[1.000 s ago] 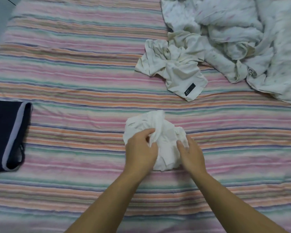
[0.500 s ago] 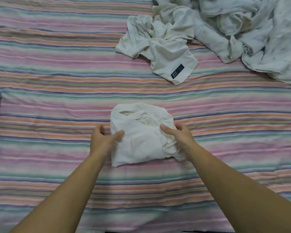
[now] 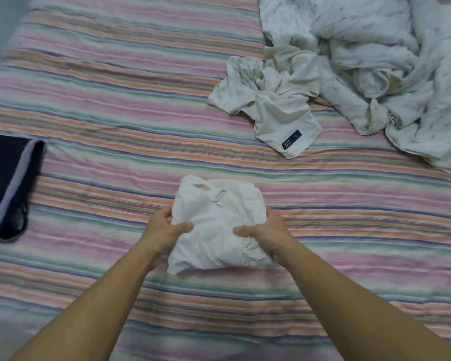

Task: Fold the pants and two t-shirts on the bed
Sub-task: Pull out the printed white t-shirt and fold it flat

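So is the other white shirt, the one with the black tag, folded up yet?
Not yet. The shirt with the black tag lies crumpled and twisted on the striped sheet, untouched.

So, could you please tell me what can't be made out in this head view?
- Dark pants: cut off by the left edge.
- White bundle: its sides are covered by the left hand and right hand.
- Label on the crumpled shirt: print too small to read.
- Bedding heap: cut off top and right.
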A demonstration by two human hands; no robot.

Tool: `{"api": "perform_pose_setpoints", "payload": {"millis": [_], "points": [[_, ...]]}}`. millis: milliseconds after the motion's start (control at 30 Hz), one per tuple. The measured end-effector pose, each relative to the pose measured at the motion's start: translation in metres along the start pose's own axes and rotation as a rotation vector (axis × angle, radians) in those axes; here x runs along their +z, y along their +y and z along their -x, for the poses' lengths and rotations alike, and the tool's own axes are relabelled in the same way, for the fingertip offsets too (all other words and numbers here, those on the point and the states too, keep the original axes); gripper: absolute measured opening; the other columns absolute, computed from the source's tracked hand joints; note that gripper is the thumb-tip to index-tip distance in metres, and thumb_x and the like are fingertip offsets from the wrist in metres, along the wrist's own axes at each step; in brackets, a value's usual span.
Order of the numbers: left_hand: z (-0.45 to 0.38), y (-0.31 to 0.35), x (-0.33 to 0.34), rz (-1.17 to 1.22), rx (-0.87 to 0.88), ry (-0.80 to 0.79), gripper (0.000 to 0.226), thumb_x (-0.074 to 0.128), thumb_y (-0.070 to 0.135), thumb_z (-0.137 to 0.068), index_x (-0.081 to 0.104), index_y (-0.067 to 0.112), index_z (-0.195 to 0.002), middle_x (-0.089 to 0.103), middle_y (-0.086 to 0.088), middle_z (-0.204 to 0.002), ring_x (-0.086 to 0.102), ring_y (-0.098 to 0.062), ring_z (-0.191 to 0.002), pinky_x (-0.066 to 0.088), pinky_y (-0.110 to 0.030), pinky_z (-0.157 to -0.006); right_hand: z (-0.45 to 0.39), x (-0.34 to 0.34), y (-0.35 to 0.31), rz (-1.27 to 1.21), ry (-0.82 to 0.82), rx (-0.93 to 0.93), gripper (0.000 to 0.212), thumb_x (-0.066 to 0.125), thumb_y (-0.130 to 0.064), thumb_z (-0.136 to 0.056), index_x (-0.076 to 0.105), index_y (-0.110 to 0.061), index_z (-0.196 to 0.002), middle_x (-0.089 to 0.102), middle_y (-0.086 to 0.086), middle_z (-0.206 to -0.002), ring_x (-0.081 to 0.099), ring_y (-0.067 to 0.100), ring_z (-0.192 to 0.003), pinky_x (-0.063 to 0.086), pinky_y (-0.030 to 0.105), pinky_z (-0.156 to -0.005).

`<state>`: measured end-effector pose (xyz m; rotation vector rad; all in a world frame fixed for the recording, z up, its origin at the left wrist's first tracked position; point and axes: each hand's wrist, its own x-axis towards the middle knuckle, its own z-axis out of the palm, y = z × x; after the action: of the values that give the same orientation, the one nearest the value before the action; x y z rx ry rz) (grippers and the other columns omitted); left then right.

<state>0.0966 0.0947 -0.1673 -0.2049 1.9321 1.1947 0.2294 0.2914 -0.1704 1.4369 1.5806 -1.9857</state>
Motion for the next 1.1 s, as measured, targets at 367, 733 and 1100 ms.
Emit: {"api": "perform_pose_setpoints", "payload": {"millis": [367,733,1100], "points": [[0.017,0.052,-0.200,0.010,0.173,0.068,0.034,0.075,-0.002,-0.079,0.063,0.017,-0.104,0.075,0.003,-0.085,0.073,-0.008,-0.075,0.055,-0.020,-0.055,0.042,0.184,-0.075,0.025,-0.017,-0.147,0.060,0.093,-0.015,-0.059,0.065,-0.022,-0.112,0.072,-0.007,-0.106,0.070,0.015,-0.091,0.059,0.035,-0.075],[-0.025,0.063,-0.469,-0.231,0.162,0.193,0.023,0.075,0.005,-0.081,0.060,0.011,-0.098,0.075,-0.010,-0.086,0.072,-0.029,-0.080,0.057,-0.042,-0.069,0.024,0.456,-0.122,-0.049,-0.137,-0.124,0.049,0.089,-0.007,-0.065,0.064,-0.029,-0.100,0.071,-0.011,-0.099,0.068,0.010,-0.086,0.054,0.023,-0.061],[-0.111,0.018,-0.580,-0.343,0.121,0.428,0.037,0.064,0.021,-0.091,0.055,0.016,-0.126,0.064,-0.015,-0.125,0.062,-0.032,-0.106,0.051,-0.041,-0.084,-0.030,0.576,-0.133,0.289,-0.174,-0.170,0.064,0.081,-0.035,-0.074,0.052,-0.019,-0.129,0.065,-0.003,-0.122,0.064,0.020,-0.105,0.055,0.041,-0.090]]}}
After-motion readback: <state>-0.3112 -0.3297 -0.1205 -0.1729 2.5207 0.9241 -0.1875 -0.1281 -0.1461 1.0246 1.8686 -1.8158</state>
